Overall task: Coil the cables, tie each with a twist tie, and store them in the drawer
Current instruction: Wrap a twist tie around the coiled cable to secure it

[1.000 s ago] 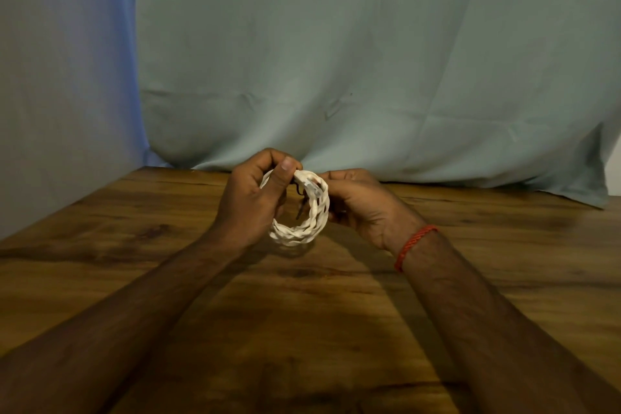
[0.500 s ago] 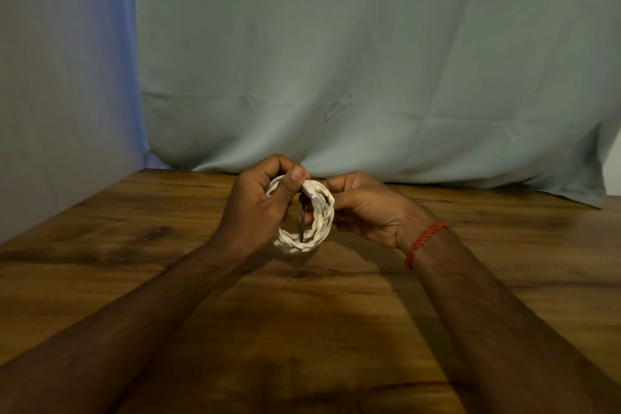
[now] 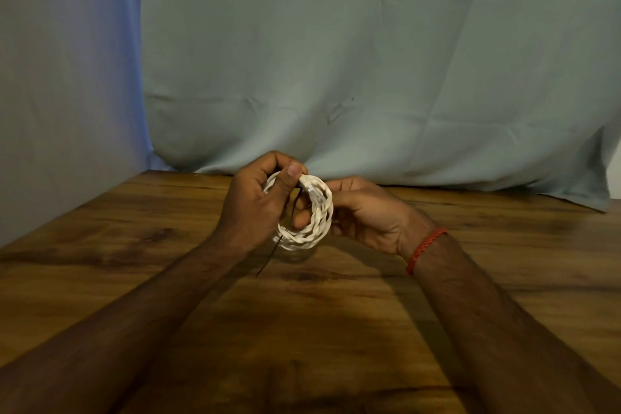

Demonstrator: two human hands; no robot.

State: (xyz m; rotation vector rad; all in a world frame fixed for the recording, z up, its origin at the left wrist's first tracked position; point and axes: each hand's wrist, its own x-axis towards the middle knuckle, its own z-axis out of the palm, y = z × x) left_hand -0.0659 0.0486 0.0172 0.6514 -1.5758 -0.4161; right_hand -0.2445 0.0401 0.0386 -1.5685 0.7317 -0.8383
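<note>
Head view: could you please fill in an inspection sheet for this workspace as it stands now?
Surface: wooden table, knotty grain, in shadow near the camera.
Job's things: white cable coiled into a ring and held above the table; dark twist tie runs through the ring, one end hanging loose below it. No drawer in view.
Clutter: nothing seen.
Grippers: left hand grips the ring's left side, thumb on top; right hand holds its right side, fingers curled round it.
Cables: only this one coil seen.
Surroundings: cloth backdrop behind the table; red wrist band on the right wrist.
</note>
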